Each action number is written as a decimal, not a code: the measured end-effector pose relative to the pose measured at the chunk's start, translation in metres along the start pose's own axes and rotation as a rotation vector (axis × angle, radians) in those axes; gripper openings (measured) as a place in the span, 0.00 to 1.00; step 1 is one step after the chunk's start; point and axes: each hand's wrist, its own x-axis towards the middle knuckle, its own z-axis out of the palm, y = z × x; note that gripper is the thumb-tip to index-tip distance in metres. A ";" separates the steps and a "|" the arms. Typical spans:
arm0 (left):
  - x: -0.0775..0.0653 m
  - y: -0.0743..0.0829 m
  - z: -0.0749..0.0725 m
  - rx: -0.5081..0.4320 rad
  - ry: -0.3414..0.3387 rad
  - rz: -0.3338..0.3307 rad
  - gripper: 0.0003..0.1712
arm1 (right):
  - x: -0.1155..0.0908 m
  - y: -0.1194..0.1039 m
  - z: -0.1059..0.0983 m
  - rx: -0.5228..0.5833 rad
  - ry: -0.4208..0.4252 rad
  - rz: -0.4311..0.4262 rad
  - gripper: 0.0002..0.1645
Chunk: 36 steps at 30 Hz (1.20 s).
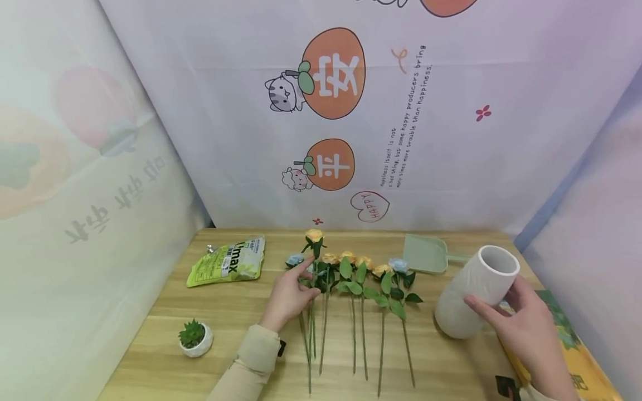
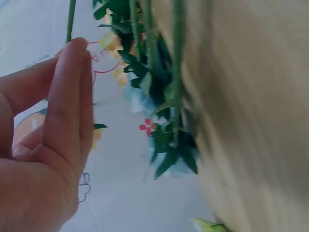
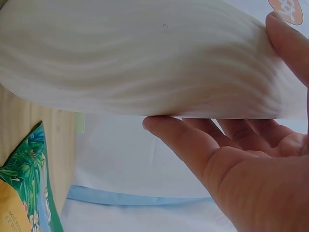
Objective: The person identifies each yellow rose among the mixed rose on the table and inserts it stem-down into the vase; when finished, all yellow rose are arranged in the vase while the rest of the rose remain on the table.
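Note:
My left hand pinches the green stem of a yellow rose, whose bloom stands above the fingertips. In the left wrist view, its stem comes out between thumb and fingers. Below and beside it, several more stemmed roses, yellow and light blue, lie side by side on the table. At the right, my right hand grips a white vase with a wavy relief; the vase tilts with its mouth toward the upper right. In the right wrist view, thumb and fingers lie on opposite sides of the vase.
A wooden table bears a green-and-white pouch at the back left and a small potted succulent at the front left. A pale green dustpan lies behind the vase. A yellow-and-green bag lies at the right.

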 end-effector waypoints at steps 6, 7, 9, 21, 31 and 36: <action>0.005 0.024 -0.003 -0.081 0.022 0.107 0.47 | -0.005 0.003 -0.002 -0.001 -0.025 0.037 0.63; 0.007 0.030 -0.004 -0.113 0.024 0.121 0.48 | -0.005 0.003 -0.002 0.002 -0.025 0.038 0.64; 0.011 0.042 -0.007 -0.177 0.027 0.148 0.48 | -0.004 0.003 -0.003 0.008 -0.023 0.037 0.64; 0.041 0.126 -0.022 -0.444 0.064 0.400 0.48 | -0.004 0.002 -0.003 0.011 0.002 0.012 0.62; 0.056 0.206 -0.007 -0.503 0.094 0.661 0.47 | -0.004 0.003 -0.001 0.039 -0.001 -0.016 0.60; 0.064 0.247 0.008 -0.592 0.088 0.727 0.47 | -0.002 0.002 0.001 0.047 0.001 -0.033 0.59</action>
